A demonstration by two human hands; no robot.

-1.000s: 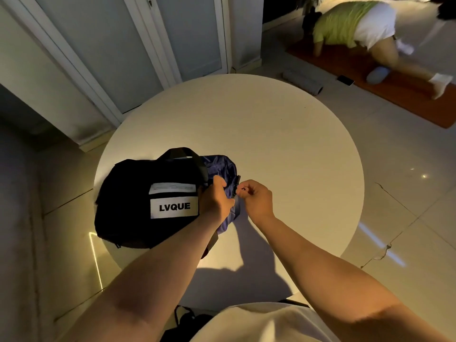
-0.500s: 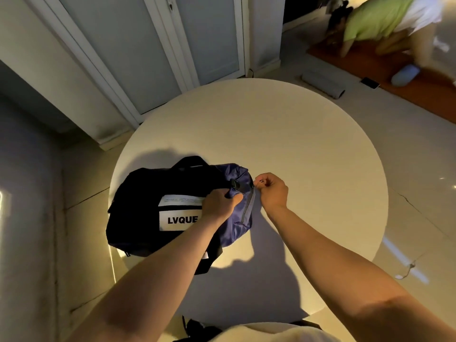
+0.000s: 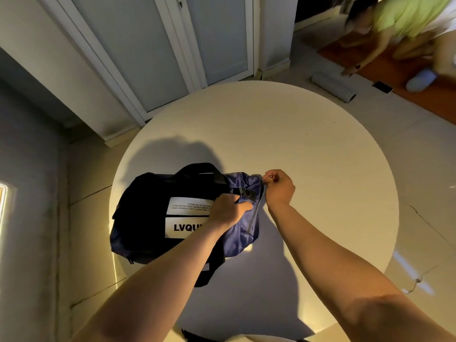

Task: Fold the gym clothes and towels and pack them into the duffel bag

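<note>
The duffel bag [image 3: 153, 208] was set at the left of the bench [image 3: 308, 169]; its blue end was clutched by the left grip [image 3: 228, 211], curled into the fabric, seemingly so that the zip [image 3: 253, 215] was kept taut; the right grip [image 3: 277, 187] was pinched at the zip's top end, the puller itself being hidden by the fingers; no clothes or towels could be seen; the bag's label was partly covered by the left forearm [image 3: 172, 255].

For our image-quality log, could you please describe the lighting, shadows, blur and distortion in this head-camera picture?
Head view: warm light casts hard shadows of the arms and duffel bag on the table; the bag's black side loses detail; the person on the mat is motion-blurred; wide-angle distortion bends the door frames.
</note>
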